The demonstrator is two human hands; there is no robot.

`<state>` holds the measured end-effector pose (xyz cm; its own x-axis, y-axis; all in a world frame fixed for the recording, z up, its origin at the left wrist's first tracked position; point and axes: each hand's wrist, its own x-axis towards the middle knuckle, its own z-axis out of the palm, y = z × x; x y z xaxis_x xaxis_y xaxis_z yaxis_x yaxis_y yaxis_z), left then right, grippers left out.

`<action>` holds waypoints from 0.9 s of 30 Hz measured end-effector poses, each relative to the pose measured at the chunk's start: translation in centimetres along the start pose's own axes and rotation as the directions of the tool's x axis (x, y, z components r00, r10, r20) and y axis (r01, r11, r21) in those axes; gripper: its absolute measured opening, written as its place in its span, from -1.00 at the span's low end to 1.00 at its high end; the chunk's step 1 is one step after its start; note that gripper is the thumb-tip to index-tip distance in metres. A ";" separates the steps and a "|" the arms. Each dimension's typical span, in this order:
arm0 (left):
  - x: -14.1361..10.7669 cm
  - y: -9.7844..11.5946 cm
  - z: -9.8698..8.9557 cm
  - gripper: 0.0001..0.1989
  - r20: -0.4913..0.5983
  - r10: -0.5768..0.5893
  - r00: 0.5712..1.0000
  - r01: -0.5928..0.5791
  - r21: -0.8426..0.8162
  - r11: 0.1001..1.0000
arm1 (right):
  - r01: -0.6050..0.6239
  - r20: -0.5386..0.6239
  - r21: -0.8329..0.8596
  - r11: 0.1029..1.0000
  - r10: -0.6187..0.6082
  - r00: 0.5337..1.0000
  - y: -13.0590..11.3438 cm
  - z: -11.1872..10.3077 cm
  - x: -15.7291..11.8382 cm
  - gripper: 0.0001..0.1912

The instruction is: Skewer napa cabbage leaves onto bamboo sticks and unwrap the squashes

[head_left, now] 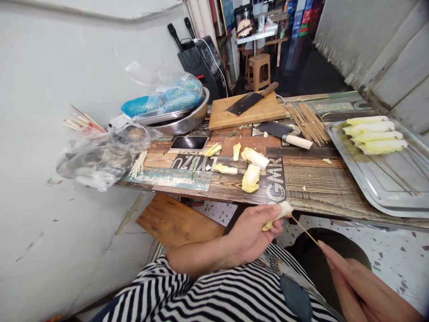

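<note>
My left hand [251, 232] is closed around a cabbage leaf [284, 209], pale at the stem end and yellow where it shows under the fingers. A thin wooden skewer [303, 228] has its tip at the leaf's stem end; how deep it goes is hidden. The skewer's other end is pinched in my right hand [348, 273], low on the right. Both hands are in front of the table edge, above the lap. Several loose cabbage leaves [250, 178] lie on the table just beyond my left hand.
At right, a metal tray [375, 197] bears several skewered cabbage pieces [377, 134]. Bamboo skewers [306, 123] lie beside a light-handled cleaver [275, 129]. Another cleaver [246, 103] rests on a cutting board [217, 114]. A phone [189, 142], plastic bags [103, 156] and a metal basin [187, 123] are left.
</note>
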<state>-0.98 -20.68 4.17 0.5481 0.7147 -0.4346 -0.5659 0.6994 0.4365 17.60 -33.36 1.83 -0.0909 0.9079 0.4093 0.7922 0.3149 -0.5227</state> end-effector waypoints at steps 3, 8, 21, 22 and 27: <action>-0.1 0.0 0.1 -0.72 -0.008 -0.004 1.000 0.004 0.002 1.000 | 0.016 0.000 -0.029 0.999 -0.016 1.000 0.1 0.1 0.0 -0.43; -0.1 0.1 0.3 -0.72 -0.008 -0.027 1.000 0.027 -0.019 0.999 | 0.064 -0.008 -0.033 0.997 -0.065 0.998 0.3 -0.3 0.1 -0.44; 0.0 -0.4 0.4 -0.66 -0.014 0.098 0.995 -0.095 0.126 0.987 | -0.054 -0.048 -0.050 0.997 0.052 0.998 -0.6 -0.3 0.3 -0.45; 0.1 -0.4 0.4 -0.66 -0.014 0.101 0.995 -0.098 0.134 0.986 | -0.055 -0.048 -0.045 0.997 0.053 0.997 -0.6 -0.2 0.4 -0.45; 0.1 -0.4 0.5 -0.63 -0.016 0.086 0.996 -0.083 0.146 0.986 | -0.048 -0.039 -0.043 0.998 0.046 0.998 -0.6 -0.2 0.5 -0.45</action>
<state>-0.38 -20.94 4.32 0.4871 0.7720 -0.4083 -0.5134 0.6313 0.5812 17.21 -33.21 2.53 -0.0307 0.9101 0.4133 0.8208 0.2589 -0.5092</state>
